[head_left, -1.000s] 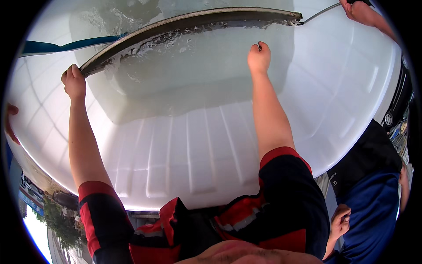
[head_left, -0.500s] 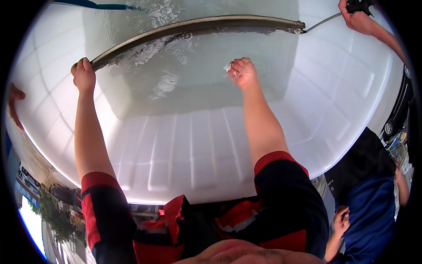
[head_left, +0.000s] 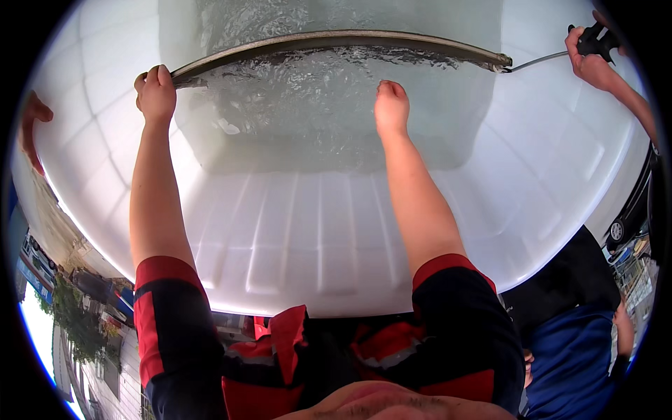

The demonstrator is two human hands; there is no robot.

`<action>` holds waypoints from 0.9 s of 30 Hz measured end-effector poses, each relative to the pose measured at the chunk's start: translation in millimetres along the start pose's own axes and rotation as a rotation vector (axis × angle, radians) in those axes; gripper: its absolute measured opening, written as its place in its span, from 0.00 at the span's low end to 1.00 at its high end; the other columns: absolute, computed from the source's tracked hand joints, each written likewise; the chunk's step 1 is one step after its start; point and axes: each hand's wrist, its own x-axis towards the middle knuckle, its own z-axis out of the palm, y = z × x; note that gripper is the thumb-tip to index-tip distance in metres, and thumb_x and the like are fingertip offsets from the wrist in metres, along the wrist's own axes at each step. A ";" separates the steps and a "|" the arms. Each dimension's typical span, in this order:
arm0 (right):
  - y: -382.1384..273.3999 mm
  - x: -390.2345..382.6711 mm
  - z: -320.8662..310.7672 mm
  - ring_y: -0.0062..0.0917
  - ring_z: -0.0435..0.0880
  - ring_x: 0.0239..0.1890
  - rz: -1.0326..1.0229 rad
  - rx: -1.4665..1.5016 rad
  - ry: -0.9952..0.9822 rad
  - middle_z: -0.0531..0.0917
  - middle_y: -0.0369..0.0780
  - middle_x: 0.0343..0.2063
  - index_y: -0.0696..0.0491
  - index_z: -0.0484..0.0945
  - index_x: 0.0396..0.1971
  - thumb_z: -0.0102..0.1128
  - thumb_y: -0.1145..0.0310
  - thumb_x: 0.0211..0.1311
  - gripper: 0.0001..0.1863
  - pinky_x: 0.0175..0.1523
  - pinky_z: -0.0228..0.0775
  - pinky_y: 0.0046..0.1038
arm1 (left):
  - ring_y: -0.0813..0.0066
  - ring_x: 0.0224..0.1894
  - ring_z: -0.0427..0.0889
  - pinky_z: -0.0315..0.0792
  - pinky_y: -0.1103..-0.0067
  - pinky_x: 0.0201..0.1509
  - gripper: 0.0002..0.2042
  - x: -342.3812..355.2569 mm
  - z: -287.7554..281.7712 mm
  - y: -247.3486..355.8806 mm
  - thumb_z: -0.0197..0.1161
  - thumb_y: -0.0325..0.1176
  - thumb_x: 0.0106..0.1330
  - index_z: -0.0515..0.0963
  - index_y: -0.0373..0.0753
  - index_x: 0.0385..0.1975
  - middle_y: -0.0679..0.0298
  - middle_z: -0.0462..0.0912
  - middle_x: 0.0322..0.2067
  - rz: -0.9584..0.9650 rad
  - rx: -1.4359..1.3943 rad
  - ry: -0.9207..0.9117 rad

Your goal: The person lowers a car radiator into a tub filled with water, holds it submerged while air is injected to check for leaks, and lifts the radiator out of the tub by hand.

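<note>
A long, thin, dark metal panel with a pale upper edge stands on edge across the tub, its lower side at the water. The fisheye bends it into an arc. My left hand grips its left end, fingers wrapped over the edge. My right hand hangs over the water, apart from the panel, fingers curled in; whatever they may hold is hidden. At the panel's right end is the tip of a thin metal wand. Another person's hand holds the black spray gun on that wand.
The white plastic tub has ribbed, sloping walls and holds cloudy, rippling water. Another person's hand is at its left rim. Someone in dark clothes stands at lower right. A dark car is beyond the right side.
My right hand has turned over, from palm and fingers showing to curled with its back showing. The blue hose end at upper left has left the view. The view has shifted slightly.
</note>
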 end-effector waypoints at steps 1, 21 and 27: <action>18.4 2.1 1.1 0.33 0.81 0.36 -0.044 -0.163 0.056 0.82 0.46 0.31 0.61 0.77 0.33 0.50 0.65 0.60 0.14 0.42 0.70 0.33 | 0.60 0.64 0.62 0.58 0.60 0.64 0.22 1.6 2.1 -2.0 0.39 0.48 0.70 0.78 0.46 0.49 0.64 0.78 0.52 -0.002 0.007 0.004; -6.1 -60.8 104.7 0.27 0.81 0.39 0.130 0.214 -0.194 0.82 0.41 0.36 0.58 0.76 0.41 0.50 0.66 0.63 0.13 0.45 0.70 0.28 | 0.56 0.66 0.59 0.56 0.58 0.64 0.24 13.7 11.7 -9.9 0.40 0.51 0.70 0.78 0.41 0.47 0.62 0.78 0.52 0.034 0.001 -0.125; 89.4 -44.2 114.8 0.26 0.77 0.33 0.022 -0.509 0.044 0.80 0.40 0.32 0.59 0.75 0.36 0.48 0.67 0.60 0.11 0.39 0.69 0.29 | 0.55 0.66 0.60 0.62 0.59 0.62 0.21 21.7 11.6 -29.6 0.37 0.49 0.72 0.73 0.46 0.54 0.67 0.76 0.55 0.205 0.076 -0.212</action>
